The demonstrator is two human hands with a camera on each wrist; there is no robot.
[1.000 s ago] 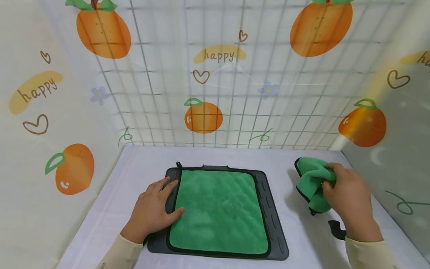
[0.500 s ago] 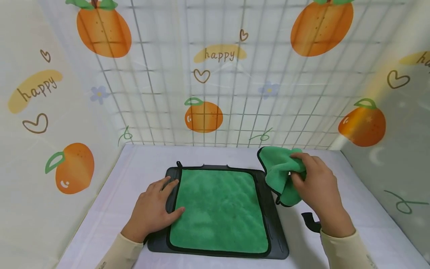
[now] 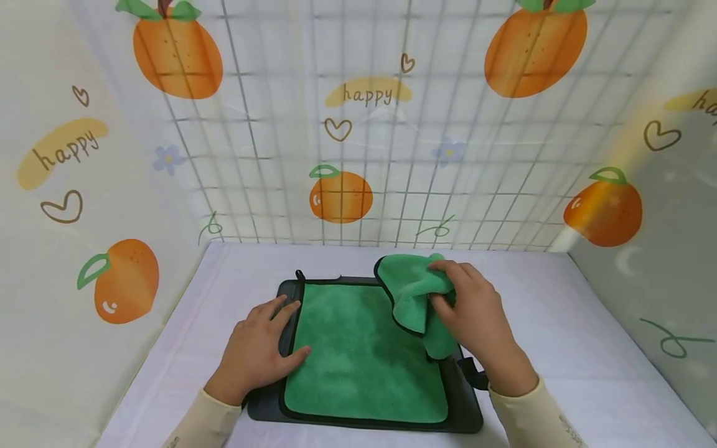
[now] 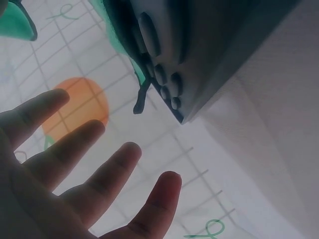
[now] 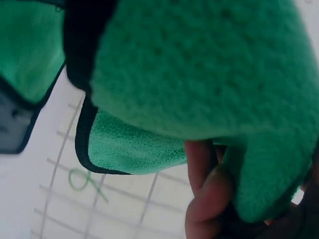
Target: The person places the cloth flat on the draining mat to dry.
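My right grip [image 3: 473, 308] pinches a bunched green cloth [image 3: 411, 283] between thumb and fingers, the folds gathered at the pinch and the dark-hemmed edges hanging loose. I judge that this wants a firm but gentle squeeze: enough to hold every gathered layer, not so hard that the soft pile slips out sideways. A level wrist should suit the bundle best, since a tilt could let the free flap swing or unfold. The hanging loop [image 3: 431, 359] at its lower end is the part I would watch, as it could drag or catch.

The bundle appears raised over the far right part of a flat green cloth [image 3: 358, 361], which lies spread on a dark board [image 3: 466, 398]. To carry it cleanly, I would hold it just high enough to clear that dark hem, so the flat cloth does not ruck up.

My left grip [image 3: 260, 348] has its fingers spread along the board's left side, the thumb tip over the cloth's edge; how hard it presses I cannot tell. A calm, flat hand there should help steady both layers. The black strap [image 3: 473, 376] by my right wrist hangs near the board's right edge, so a little lift there seems wise. Board and cloth lie on the white-covered bench [image 3: 588, 373].
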